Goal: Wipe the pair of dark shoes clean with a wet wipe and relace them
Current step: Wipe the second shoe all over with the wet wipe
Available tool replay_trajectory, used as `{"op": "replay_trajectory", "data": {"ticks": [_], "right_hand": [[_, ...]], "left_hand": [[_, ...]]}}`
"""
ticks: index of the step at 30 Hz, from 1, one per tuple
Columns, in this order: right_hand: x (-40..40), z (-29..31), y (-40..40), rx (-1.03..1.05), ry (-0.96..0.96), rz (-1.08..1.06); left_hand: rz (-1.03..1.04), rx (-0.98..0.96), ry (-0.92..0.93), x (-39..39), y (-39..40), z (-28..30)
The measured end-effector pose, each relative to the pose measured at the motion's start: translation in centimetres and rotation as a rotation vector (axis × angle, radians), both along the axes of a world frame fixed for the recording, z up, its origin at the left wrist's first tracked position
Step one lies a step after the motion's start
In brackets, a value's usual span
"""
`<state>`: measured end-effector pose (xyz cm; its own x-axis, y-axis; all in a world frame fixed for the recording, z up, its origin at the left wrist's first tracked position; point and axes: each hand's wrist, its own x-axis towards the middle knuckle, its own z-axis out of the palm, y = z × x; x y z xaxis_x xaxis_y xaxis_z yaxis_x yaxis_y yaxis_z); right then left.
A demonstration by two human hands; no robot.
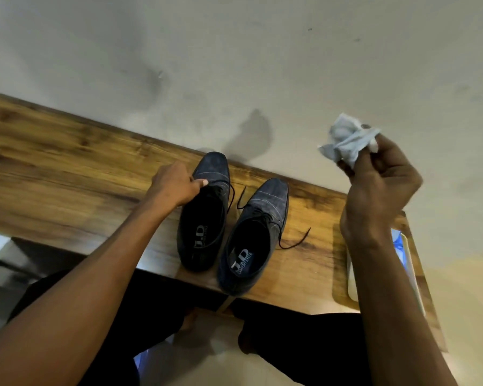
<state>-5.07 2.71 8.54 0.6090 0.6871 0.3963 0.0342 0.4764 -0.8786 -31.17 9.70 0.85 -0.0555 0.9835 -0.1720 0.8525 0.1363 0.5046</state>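
Forearms enter from the bottom edge, one on each side, with dark trousers between them below the surface (67, 162) edge. Right of the right forearm, a white packet (402, 246) with blue print lies on the surface, mostly hidden by the arm.

Two dark shoes stand side by side on the wood-grain surface, toes pointing toward the wall (234, 51). Right shoe (251, 238): heel projects slightly over the near edge; insole print reads "J.D COMFORT STYLE"; its lace (293, 243) trails loose onto the surface to the right. Left shoe (204, 215): set slightly farther back, just beside the right shoe; toe close to the wall; a loose lace end lies between the two shoes.

Left hand (176, 185): grips the left shoe at the front of its opening, thumb lying on top of the upper, remaining fingers curled out of sight on the shoe's left side.

Right hand (379, 188): raised above the surface, well apart from both shoes, fingers curled and pinching a crumpled white wipe (349, 140). The wipe projects above and to the left of the fingertips and touches neither shoe. Its shadow falls on the wall beyond the shoes.
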Motion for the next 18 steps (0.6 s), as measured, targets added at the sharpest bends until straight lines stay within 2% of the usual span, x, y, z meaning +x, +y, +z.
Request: {"op": "replay_trajectory", "data": {"ticks": [4, 7, 10, 16, 18], "right_hand": [[-2.1, -2.0, 0.1, -0.198, -0.038, 0.071], [-3.3, -2.8, 0.3, -0.276, -0.139, 0.138], [-3.9, -3.5, 0.7, -0.342, -0.188, 0.16], [-5.2, -4.7, 1.6, -0.464, -0.285, 0.223], [-6.0, -5.3, 2.0, -0.504, -0.348, 0.252]], "left_hand": [[0.031, 0.029, -0.126, -0.1, 0.0, 0.1], [-0.031, 0.057, -0.229, -0.2, -0.3, 0.1], [-0.082, 0.052, -0.252, -0.2, -0.5, 0.1], [0.02, 0.042, -0.375, 0.5, -0.3, 0.5], [0.069, 0.031, -0.468, 0.4, -0.1, 0.1]]}}
